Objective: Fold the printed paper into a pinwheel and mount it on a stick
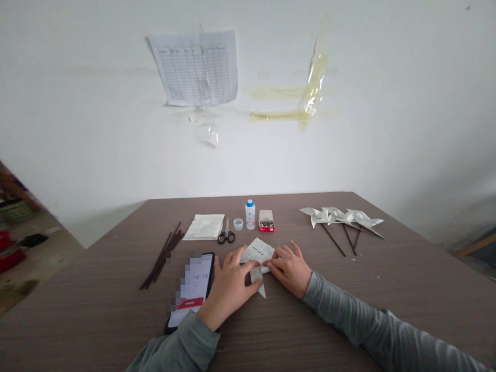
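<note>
A printed sheet of paper, cut and partly folded in toward its middle, lies on the table between my hands. My left hand holds it from the left, thumb and fingers around a loose pointed flap at the near side. From the right, my right hand pinches a folded part near the centre. The fingers of both hands meet close together there and hide some of the folds. Just beyond the sheet stand a white bottle with a blue cap and a small red box of pins or tacks.
Black-handled scissors, a small clear cup and a stack of paper sit at the back left. Thin brown sticks lie farther left. A phone rests beside my left wrist. Paper pinwheels on sticks lie at the right.
</note>
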Demonstrator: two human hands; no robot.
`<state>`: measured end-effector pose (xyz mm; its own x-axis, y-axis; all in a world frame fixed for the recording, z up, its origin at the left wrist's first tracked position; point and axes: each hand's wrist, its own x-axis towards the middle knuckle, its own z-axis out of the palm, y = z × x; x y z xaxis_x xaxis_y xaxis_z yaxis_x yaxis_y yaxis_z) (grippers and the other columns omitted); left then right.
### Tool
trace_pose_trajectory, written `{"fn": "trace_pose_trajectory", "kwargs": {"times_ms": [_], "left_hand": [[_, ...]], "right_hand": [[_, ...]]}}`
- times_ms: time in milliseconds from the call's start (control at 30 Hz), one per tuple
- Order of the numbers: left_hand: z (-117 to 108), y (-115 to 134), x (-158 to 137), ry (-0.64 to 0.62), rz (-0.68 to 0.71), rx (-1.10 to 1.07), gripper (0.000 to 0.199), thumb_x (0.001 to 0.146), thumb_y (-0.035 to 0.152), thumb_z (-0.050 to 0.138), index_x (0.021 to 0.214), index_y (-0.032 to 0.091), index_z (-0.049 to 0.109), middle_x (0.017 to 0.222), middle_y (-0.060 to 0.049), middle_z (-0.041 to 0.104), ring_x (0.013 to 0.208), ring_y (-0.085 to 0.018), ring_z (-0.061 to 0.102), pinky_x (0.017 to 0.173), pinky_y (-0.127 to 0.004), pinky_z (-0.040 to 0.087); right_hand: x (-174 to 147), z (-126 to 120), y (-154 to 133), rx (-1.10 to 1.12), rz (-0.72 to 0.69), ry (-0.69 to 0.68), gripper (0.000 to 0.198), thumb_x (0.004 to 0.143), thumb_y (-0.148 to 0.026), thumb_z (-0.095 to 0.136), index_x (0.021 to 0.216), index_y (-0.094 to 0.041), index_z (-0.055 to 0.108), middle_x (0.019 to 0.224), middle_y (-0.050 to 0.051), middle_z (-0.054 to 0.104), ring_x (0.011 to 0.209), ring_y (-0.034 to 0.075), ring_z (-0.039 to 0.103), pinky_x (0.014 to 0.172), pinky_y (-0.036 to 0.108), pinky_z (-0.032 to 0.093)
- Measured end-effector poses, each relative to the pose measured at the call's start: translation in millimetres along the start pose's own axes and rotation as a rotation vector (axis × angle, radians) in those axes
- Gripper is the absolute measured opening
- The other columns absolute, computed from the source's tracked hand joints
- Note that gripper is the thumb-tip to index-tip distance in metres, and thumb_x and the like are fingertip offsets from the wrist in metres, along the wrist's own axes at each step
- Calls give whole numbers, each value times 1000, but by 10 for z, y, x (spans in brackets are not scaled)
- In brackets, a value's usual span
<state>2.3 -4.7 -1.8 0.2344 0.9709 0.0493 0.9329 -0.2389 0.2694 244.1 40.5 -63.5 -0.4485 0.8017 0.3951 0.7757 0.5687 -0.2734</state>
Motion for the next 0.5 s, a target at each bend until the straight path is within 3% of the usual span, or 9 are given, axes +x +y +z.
{"fn": "trace_pose_trajectory", "kwargs": {"times_ms": [200, 333, 500], "left_hand": [[-33, 37, -14, -21, -24, 9, 48, 110, 32, 90, 157, 36, 95, 203, -15, 63, 183, -57, 62, 155, -94, 39], [-35, 26, -23, -13, -4, 0, 47, 110, 34, 91, 156, 39, 96, 203, -14, 63, 183, -56, 62, 155, -95, 38], [-46, 24, -31, -28, 2, -5, 45, 112, 34, 91, 156, 39, 97, 203, -13, 63, 183, -57, 62, 154, -98, 36]], "right_hand": [[-1, 13, 11, -5, -8, -4, 29, 125, -29, 75, 121, -37, 103, 115, 8, 94, 119, 35, 88, 143, 79, 58], [5, 7, 19, 21, 6, -14, 30, 126, -31, 75, 119, -38, 103, 115, 9, 95, 120, 37, 90, 142, 85, 58], [-10, -3, 37, 54, -2, -6, 34, 127, -31, 72, 113, -40, 101, 113, 6, 94, 118, 34, 90, 146, 81, 56]]}}
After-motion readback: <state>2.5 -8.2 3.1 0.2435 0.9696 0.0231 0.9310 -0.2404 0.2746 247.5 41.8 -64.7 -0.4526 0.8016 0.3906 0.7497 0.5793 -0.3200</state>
